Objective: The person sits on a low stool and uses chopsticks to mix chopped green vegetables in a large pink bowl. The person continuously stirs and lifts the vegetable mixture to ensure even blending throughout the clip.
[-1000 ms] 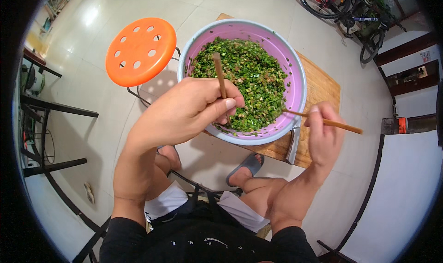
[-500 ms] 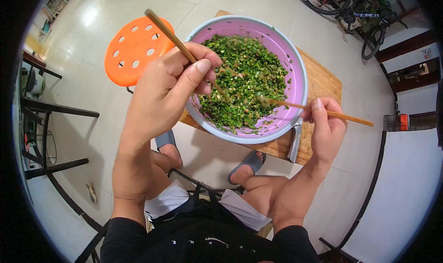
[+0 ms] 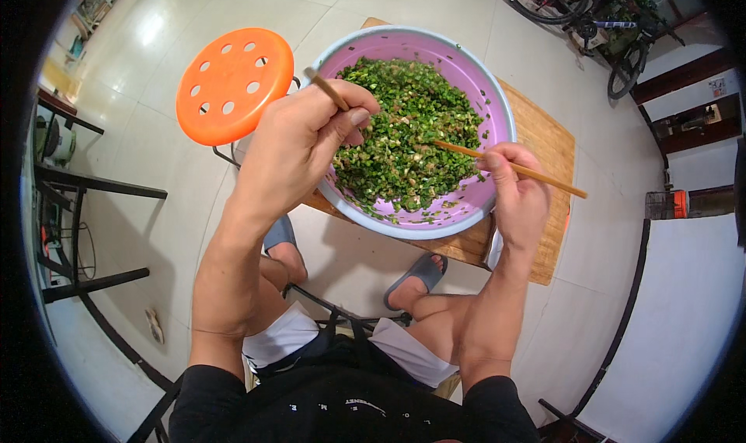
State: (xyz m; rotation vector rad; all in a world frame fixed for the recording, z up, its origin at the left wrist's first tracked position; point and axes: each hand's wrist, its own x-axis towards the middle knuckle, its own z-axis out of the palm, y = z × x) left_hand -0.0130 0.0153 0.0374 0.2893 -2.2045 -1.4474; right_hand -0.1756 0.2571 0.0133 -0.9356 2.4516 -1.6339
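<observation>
A pink basin (image 3: 488, 105) with a pale blue rim holds a heap of chopped greens (image 3: 412, 93) mixed with brownish bits, perhaps minced filling. Over its left side, my left hand (image 3: 311, 136) is closed round a wooden chopstick (image 3: 327, 89); the lower part of that stick is hidden behind my fingers. My right hand (image 3: 517, 198), at the basin's right rim, grips a second chopstick (image 3: 544, 177). This one lies slanted, its tip in the greens near the middle and its other end sticking out to the right.
Under the basin is a wooden board (image 3: 548, 144); a knife (image 3: 493, 245) lies on it, partly behind my right wrist. An orange stool (image 3: 241, 78) with round holes stands to the left. Black metal legs (image 3: 101, 183) are farther left, and a bicycle (image 3: 590, 23) is at the far right.
My right hand has moved left and its chopstick tip has pushed into the greens toward the middle. My left hand has shifted right, its chopstick sinking lower. The basin has moved slightly.
</observation>
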